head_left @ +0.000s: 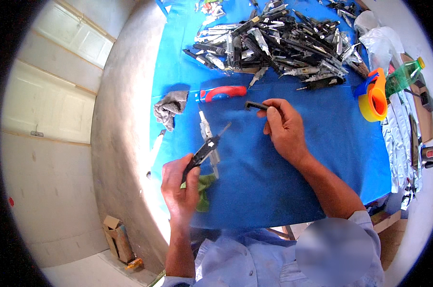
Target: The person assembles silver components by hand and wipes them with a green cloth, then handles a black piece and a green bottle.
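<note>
My left hand [180,184] grips a slim black pen-shaped device [204,152], its thin metal tip pointing up and to the right. Between thumb and fingers, my right hand [288,129] pinches a small black plastic piece [253,105] with a hooked end. The two held parts are apart. Just beyond the left hand's device lies a white and grey pen-shaped device [205,125] on the blue-covered table [269,191]. A green cloth [204,196] sits partly behind my left hand. Farther off lies a red and blue handled tool [222,93].
A large heap of black and grey pen-shaped devices [274,43] covers the far table. A crumpled grey cloth [171,109] lies left. An orange tape dispenser [376,98], a green bottle [404,76] and silvery bags [393,143] stand right. A cardboard box [118,241] rests on the floor.
</note>
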Demonstrator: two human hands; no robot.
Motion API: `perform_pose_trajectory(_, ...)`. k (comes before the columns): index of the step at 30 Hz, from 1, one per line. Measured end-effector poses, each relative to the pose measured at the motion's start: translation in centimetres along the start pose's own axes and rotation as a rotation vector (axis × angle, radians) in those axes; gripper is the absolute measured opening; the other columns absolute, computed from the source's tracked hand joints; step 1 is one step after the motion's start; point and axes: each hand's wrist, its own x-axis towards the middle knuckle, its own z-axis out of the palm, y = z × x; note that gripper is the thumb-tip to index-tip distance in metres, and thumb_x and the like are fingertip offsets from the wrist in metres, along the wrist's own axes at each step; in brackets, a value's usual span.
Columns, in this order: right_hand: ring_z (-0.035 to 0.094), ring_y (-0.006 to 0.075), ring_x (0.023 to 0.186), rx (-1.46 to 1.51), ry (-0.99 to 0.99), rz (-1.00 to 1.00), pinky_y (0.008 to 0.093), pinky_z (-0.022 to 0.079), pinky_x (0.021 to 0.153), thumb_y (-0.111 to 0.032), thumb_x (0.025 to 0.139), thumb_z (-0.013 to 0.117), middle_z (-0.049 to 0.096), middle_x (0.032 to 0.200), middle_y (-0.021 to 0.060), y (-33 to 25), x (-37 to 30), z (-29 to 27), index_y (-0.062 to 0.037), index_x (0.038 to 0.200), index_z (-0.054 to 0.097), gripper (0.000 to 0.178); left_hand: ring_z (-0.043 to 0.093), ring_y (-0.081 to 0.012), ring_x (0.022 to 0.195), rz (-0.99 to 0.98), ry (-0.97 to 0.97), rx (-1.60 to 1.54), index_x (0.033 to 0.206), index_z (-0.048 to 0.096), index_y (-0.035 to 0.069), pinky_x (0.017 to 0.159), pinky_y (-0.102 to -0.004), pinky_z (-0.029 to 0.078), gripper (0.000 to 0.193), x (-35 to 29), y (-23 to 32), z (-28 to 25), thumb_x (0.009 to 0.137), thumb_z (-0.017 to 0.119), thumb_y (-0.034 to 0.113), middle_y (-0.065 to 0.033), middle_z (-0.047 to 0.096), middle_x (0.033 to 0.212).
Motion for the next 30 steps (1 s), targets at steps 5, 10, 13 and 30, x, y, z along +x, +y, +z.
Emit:
perform_pose_trajectory(5,0.062,0.0102,0.067,-0.004,0.015,-0.004,0.0274,0.052,0.059,-0.017,0.106,0.053,0.073,0.094,0.0093,0.2,0.0,0.0,0.0002,0.12,0.061,0.023,0.063,-0.0184,0.097,-0.009,0.063,-0.023,0.12,0.069,-0.002,0.09,-0.0318,0.05,0.026,0.2,0.0,0.4,0.098,0.07,0.012,-0.0111,0.069,0.107)
perform_pose_trajectory(10,0.063,0.0099,0.068,-0.038,0.002,-0.028,0.0276,0.052,0.058,-0.016,0.106,0.053,0.073,0.094,0.0093,-0.2,0.1,0.0,-0.0001,0.118,0.061,0.022,0.062,-0.0182,0.095,-0.006,0.059,0.039,0.119,0.069,-0.003,0.087,-0.032,0.05,0.024,-0.1,-0.9,0.5,0.098,0.067,0.008,-0.0107,0.068,0.107)
perform_pose_trajectory(13,0.062,0.0097,0.067,-0.026,0.019,-0.024,0.0275,0.051,0.058,-0.015,0.105,0.053,0.073,0.093,0.0094,-0.1,0.0,0.1,0.0001,0.117,0.061,0.021,0.063,-0.0201,0.095,-0.012,0.029,0.053,0.118,0.069,-0.003,0.086,-0.0331,0.052,0.024,-0.1,-0.2,1.0,0.098,0.067,0.008,-0.0124,0.068,0.105)
perform_pose_trajectory(30,0.064,0.01,0.068,-0.008,0.017,-0.018,0.0278,0.052,0.058,-0.015,0.104,0.054,0.073,0.092,0.0095,0.3,0.0,0.1,0.0009,0.117,0.062,0.022,0.061,-0.0187,0.088,0.013,0.069,0.073,0.117,0.069,-0.003,0.08,-0.0325,0.05,0.023,0.3,0.0,1.8,0.099,0.067,0.01,-0.0116,0.067,0.099)
